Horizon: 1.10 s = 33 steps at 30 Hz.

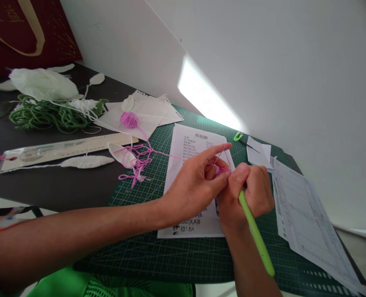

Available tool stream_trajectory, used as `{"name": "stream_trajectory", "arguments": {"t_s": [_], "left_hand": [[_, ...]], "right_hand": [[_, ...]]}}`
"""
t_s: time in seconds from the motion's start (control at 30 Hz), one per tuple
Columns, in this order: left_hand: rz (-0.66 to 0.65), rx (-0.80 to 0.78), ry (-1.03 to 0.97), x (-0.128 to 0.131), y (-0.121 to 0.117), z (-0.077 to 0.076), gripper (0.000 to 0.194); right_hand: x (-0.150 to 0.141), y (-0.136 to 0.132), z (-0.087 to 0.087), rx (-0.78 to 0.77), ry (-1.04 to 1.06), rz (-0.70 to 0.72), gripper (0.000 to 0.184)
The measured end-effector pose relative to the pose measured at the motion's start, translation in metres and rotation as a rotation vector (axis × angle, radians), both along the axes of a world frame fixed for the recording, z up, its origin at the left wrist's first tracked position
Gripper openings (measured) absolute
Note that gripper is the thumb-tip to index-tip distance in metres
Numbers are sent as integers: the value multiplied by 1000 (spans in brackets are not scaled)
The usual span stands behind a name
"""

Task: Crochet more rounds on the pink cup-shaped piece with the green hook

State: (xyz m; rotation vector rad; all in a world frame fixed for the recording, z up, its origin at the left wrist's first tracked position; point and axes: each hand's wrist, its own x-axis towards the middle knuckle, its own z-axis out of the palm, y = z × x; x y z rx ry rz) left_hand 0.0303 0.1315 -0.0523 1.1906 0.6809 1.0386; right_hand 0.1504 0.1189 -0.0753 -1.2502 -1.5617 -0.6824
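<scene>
My left hand (pixel 198 175) pinches a small piece of pink crochet work (pixel 221 170) between thumb and fingers, its index finger stretched out with pink yarn looped over it. Against it, my right hand (pixel 247 189) is closed round a crochet hook (pixel 257 235) with a thick lime-green handle; the hook's tip is hidden at the work. From the left hand a strand runs left to a loose pink tangle (pixel 139 161) and on to a small pink yarn ball (pixel 129 119). Under both hands lies a printed pattern sheet (pixel 183 144) with rows of text.
A green cutting mat (pixel 133 243) covers the desk. Left are a ruler (pixel 68 150), white crocheted leaf shapes (pixel 86 161), green yarn (pixel 49 117) and white yarn (pixel 43 83). Right lie lined papers (pixel 312 218) and a green clip (pixel 238 136). A wall (pixel 278 74) rises behind.
</scene>
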Motion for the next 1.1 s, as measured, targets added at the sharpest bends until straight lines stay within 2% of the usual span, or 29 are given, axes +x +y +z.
{"name": "stream_trajectory", "arguments": {"t_s": [0.13,0.27,0.37,0.53,0.73,0.97,1.1], "left_hand": [[-114,-200,-212,0,2,4,64],[-210,-300,-299,-6,7,5,60],[-233,-327,-295,-10,9,5,59],[-264,-389,-308,-12,10,5,63],[-288,-423,-310,-12,11,5,60],[-314,-420,-303,-13,13,3,53],[-310,-416,-313,-14,14,3,51]], "right_hand": [[2,-1,-6,85,29,22,25],[9,1,-3,166,-7,175,27],[11,2,2,203,0,251,29],[14,-2,6,158,35,277,30],[19,-4,7,206,127,306,40],[17,-3,12,255,291,384,48],[19,-3,17,208,345,438,45]]}}
